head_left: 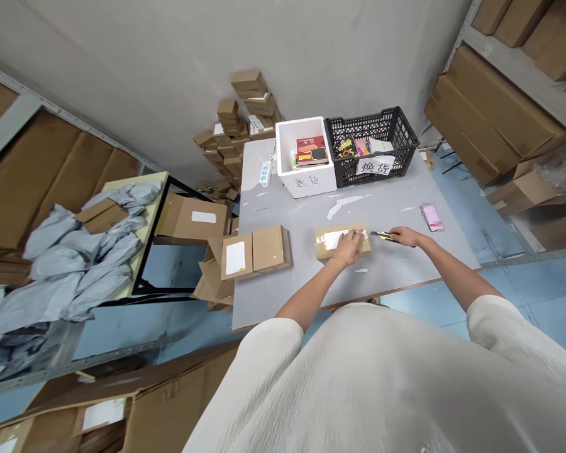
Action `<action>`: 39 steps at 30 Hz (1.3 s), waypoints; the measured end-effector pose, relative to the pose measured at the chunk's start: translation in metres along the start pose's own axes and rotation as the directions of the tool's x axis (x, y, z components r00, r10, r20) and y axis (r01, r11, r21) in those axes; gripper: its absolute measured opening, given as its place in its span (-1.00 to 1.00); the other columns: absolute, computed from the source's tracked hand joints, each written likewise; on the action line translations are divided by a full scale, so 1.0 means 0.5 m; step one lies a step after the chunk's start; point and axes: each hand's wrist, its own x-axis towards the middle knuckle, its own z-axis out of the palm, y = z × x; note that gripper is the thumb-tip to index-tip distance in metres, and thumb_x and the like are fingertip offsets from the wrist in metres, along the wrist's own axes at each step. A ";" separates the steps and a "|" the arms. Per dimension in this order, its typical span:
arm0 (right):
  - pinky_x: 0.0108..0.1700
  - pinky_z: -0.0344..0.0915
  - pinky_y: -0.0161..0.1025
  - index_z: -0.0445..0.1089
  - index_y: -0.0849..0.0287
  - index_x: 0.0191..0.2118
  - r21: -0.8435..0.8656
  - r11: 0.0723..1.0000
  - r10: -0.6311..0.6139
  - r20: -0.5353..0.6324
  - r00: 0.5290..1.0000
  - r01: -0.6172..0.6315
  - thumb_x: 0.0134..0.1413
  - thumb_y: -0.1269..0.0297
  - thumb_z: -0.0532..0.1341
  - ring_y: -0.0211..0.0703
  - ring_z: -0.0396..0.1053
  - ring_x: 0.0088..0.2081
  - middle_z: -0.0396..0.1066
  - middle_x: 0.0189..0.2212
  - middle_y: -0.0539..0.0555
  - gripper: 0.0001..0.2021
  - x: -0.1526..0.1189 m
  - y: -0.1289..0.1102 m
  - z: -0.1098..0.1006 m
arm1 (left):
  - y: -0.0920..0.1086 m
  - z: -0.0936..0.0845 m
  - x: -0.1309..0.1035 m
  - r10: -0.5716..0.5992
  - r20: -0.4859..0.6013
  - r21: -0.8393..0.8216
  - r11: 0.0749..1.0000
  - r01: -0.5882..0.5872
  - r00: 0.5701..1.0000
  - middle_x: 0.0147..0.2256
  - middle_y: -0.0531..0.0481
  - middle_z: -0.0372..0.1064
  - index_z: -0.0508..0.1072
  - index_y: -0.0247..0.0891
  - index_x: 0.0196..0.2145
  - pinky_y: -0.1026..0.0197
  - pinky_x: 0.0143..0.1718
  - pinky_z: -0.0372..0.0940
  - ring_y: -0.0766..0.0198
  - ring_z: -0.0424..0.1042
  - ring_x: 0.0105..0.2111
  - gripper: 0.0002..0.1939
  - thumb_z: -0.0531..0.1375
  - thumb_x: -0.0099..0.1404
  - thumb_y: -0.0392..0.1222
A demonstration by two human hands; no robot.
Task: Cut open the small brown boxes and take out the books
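Note:
A small taped cardboard box (321,250) with a white label lies on the grey table in front of me. My left hand (349,247) rests flat on top of it, fingers stretched over the label's right part. Just right of the box, my right hand (405,236) is closed round a utility knife (384,235), black and yellow. Its blade points left at the box's right end, with a small gap between them. Two more cardboard boxes (267,247) sit side by side at the table's left edge, one bearing a white label.
At the table's back stand a white foam box (309,184) and a black plastic crate (408,141), both holding books. A power strip (265,174) lies left of them, a pink phone-like item (432,216) at right. Grey parcels (61,270) cover a side table; shelves flank both sides.

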 end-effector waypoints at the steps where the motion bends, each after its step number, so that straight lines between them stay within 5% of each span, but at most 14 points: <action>1: -0.36 0.39 -0.25 0.55 0.08 -0.13 0.048 0.999 0.023 0.002 1.000 -0.023 0.32 -0.04 0.23 -0.13 0.44 -0.43 0.57 -0.41 0.04 -0.69 -0.009 -0.001 -0.001 | -0.001 -0.002 0.001 -0.007 -0.025 -0.027 1.000 0.007 1.000 0.38 -0.31 0.16 0.08 -0.14 0.49 -0.14 0.49 -0.01 -0.11 0.30 0.35 -0.16 0.30 0.35 -0.20; 7: -0.35 0.40 -0.28 0.47 0.08 0.10 0.238 0.971 0.033 -0.067 0.997 -0.016 0.40 0.01 0.19 -0.10 0.53 -0.33 0.65 -0.24 0.09 -0.66 -0.051 -0.021 0.017 | -0.014 -0.015 0.021 -0.155 -0.142 -0.090 0.986 0.144 0.978 0.41 -0.27 0.19 0.21 -0.11 0.44 -0.09 0.39 0.15 -0.08 0.23 0.39 -0.42 0.09 0.52 -0.25; 11: -0.07 0.48 -0.12 0.52 0.07 0.21 0.094 0.992 -0.067 -0.135 0.989 0.080 0.48 0.01 0.07 0.01 0.56 -0.15 0.65 -0.17 0.11 -0.57 -0.065 -0.035 0.040 | -0.029 -0.013 0.034 -0.160 -0.099 -0.075 0.985 0.153 0.982 0.42 -0.25 0.18 0.21 -0.06 0.43 -0.16 0.47 -0.03 -0.08 0.11 0.47 -0.37 0.19 0.47 -0.26; 15: 0.14 0.40 -0.03 0.52 -0.01 0.31 -0.198 0.964 -0.207 -0.151 0.967 0.176 0.42 0.10 0.18 0.13 0.52 0.04 0.60 -0.02 0.17 -0.55 -0.066 -0.040 0.056 | -0.038 -0.012 0.051 -0.183 -0.059 -0.067 0.982 0.179 0.981 0.41 -0.28 0.21 0.13 -0.03 0.49 -0.24 0.48 -0.09 -0.12 0.13 0.46 -0.27 0.25 0.45 -0.22; 19: 0.09 0.39 -0.07 0.47 0.02 0.38 -0.328 0.924 -0.258 -0.151 0.954 0.198 0.40 0.17 0.23 0.13 0.50 0.03 0.54 -0.01 0.22 -0.50 -0.056 -0.035 0.065 | -0.038 -0.015 0.061 -0.201 -0.057 -0.058 0.979 0.198 0.978 0.37 -0.27 0.29 0.11 -0.07 0.52 -0.20 0.46 -0.01 -0.10 0.20 0.42 -0.27 0.20 0.48 -0.20; 27: 0.10 0.40 -0.06 0.48 0.00 0.38 -0.288 0.934 -0.273 -0.185 0.944 0.213 0.41 0.18 0.24 0.13 0.50 0.01 0.53 -0.02 0.21 -0.51 -0.039 -0.023 0.082 | -0.034 0.008 0.042 -0.140 -0.088 0.035 0.989 0.143 0.986 0.49 -0.33 0.14 0.05 -0.23 0.58 -0.37 0.51 -0.09 -0.16 0.02 0.54 -0.34 -0.07 0.59 -0.19; 39: 0.15 0.37 0.05 0.47 0.02 0.38 -0.325 0.921 -0.310 -0.276 0.910 0.215 0.43 0.12 0.20 0.19 0.45 0.06 0.50 0.04 0.25 -0.51 -0.029 0.013 0.103 | -0.039 0.054 0.026 -0.132 -0.195 0.044 0.989 0.143 0.972 0.51 -0.31 0.13 0.15 -0.25 0.53 -0.39 0.54 -0.14 -0.13 -0.02 0.56 -0.38 -0.17 0.61 -0.18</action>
